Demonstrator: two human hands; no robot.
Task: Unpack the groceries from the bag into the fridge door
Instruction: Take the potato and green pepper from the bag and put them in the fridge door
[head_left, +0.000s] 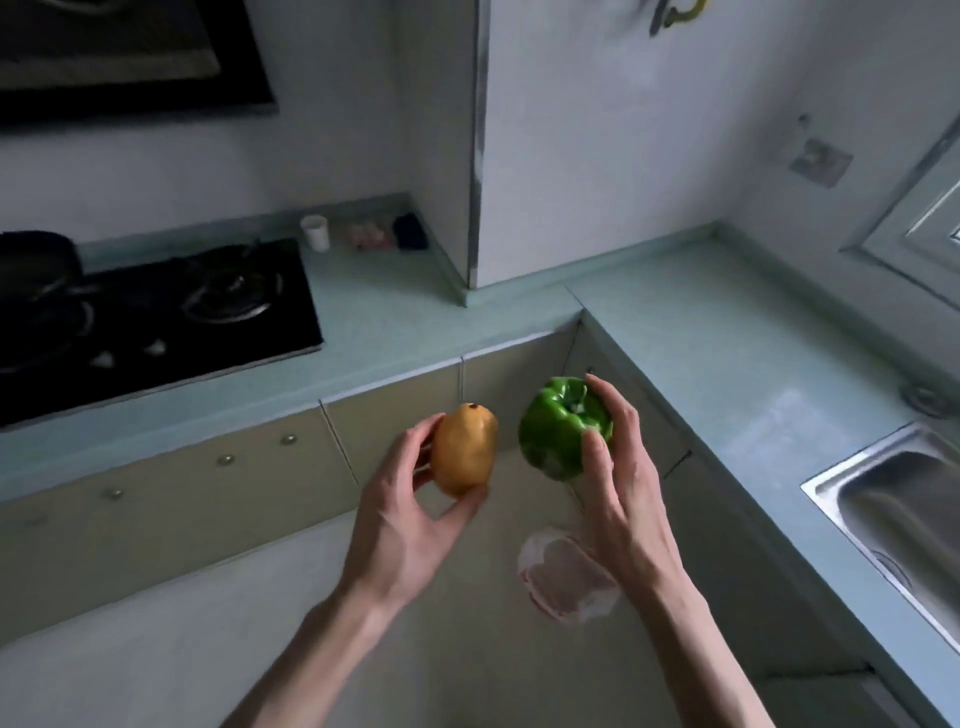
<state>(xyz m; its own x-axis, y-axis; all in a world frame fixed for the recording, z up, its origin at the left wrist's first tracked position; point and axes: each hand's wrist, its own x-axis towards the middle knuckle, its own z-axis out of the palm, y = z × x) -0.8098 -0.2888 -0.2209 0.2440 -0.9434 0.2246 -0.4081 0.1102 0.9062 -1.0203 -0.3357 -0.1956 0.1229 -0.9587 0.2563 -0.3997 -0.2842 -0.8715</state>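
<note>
My left hand (410, 514) grips a yellow-orange mango (464, 449) between thumb and fingers, held upright in the air in front of the cabinet doors. My right hand (618, 478) grips a green bell pepper (558, 428) from its right side, stem end facing up. The two items hang side by side, a small gap between them. Below my right wrist, a thin white and pink plastic bag (563, 577) lies on the floor. No fridge is visible in the head view.
A pale green L-shaped counter (727, 343) runs behind and to the right. A black gas hob (156, 317) with a dark pot sits at left, a steel sink (893, 509) at right. A white cup (315, 232) and small items stand in the back corner.
</note>
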